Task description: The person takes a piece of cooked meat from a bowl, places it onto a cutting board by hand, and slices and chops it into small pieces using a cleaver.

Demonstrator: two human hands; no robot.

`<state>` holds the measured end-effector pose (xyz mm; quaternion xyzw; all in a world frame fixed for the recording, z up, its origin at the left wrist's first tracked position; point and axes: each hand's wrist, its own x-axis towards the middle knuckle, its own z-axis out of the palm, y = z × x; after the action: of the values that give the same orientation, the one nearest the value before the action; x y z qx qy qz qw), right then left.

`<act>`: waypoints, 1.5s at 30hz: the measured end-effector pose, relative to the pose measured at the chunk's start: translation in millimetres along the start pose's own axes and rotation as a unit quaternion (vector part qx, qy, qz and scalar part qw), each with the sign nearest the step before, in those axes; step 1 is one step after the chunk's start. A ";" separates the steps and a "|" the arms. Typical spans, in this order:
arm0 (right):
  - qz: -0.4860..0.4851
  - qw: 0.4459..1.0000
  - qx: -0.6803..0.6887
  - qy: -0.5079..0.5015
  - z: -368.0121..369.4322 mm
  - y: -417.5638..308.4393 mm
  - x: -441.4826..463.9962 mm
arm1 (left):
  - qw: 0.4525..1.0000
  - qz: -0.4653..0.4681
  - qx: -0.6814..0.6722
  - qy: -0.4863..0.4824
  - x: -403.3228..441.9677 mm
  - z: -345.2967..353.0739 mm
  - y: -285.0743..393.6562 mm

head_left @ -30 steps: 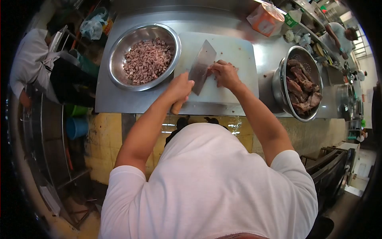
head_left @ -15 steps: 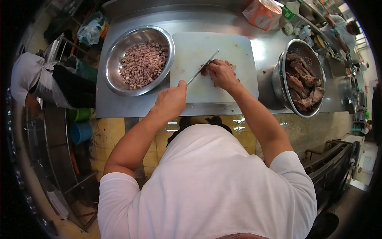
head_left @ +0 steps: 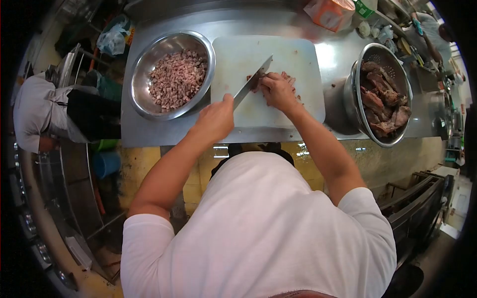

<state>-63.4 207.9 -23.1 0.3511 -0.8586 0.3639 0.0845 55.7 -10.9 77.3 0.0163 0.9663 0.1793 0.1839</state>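
Note:
My left hand (head_left: 216,118) is closed around the handle of a knife (head_left: 254,80). Its blade slants up and away to the right, with the broad side partly facing me. Right beside the blade, my right hand (head_left: 280,92) has its fingers bent down over a piece of meat (head_left: 255,86), mostly hidden by the fingers and knife. Small cut bits of meat (head_left: 288,78) lie just beyond and to the right of that hand. All this is on a white cutting board (head_left: 236,54).
Left of the board stands a steel bowl (head_left: 137,92) of diced meat (head_left: 177,79). On the right, a steel colander (head_left: 366,53) set in another bowl holds large dark meat pieces (head_left: 382,99). An orange-and-white bag (head_left: 330,15) sits at the back. A co-worker (head_left: 37,104) stands at far left.
The knife blade has turned, showing more of its flat side beside the right hand. Both hands stay in nearly the same place. The co-worker at left has shifted posture.

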 end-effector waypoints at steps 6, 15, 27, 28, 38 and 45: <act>-0.017 1.000 -0.023 0.006 -8.9 -8.6 -1.4 | 0.998 0.025 -0.014 0.054 25.5 4.9 7.0; -0.050 0.999 -0.001 -0.002 -11.4 -9.0 -1.5 | 0.998 0.022 -0.040 0.053 -19.8 -21.2 5.9; -0.018 0.999 -0.036 0.000 -6.3 -2.4 -7.9 | 1.000 0.002 -0.007 -0.013 -7.2 -9.2 18.5; -0.022 0.999 -0.037 0.001 -6.3 -2.4 -7.3 | 1.000 0.005 -0.009 -0.009 -5.9 -9.0 20.5; 0.051 0.998 0.033 -0.013 -8.5 -5.9 -5.9 | 1.000 0.005 -0.002 -0.011 2.8 3.5 5.8; -0.014 1.000 -0.010 0.006 -7.9 -0.2 -5.5 | 1.000 0.016 -0.008 0.003 -14.2 -12.5 16.9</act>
<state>-60.1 216.2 -19.4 0.3606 -0.8565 0.3561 0.0980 63.9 -0.7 99.1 0.0297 0.9650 0.1900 0.1783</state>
